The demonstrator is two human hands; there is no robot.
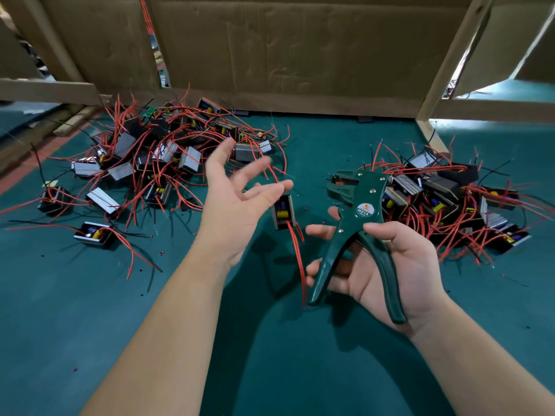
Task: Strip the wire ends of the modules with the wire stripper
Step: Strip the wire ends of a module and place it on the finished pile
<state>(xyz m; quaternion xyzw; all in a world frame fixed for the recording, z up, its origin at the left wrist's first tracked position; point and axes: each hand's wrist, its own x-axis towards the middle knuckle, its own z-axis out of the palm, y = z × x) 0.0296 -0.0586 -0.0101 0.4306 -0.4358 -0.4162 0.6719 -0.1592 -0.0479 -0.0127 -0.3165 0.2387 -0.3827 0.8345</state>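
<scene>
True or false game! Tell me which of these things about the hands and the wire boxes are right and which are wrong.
1. The right hand holds the wire stripper. True.
2. The wire stripper is red. False: it is green.
3. The left hand is open, fingers spread. True.
4. All the modules lie in one pile. False: there is a left pile and a right pile.

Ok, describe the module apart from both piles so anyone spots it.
On the green table, a left heap and a right heap flank a gap. There, between left hand and wire stripper, is the lone module: yellow part showing, red wires trailing toward the viewer.
</scene>
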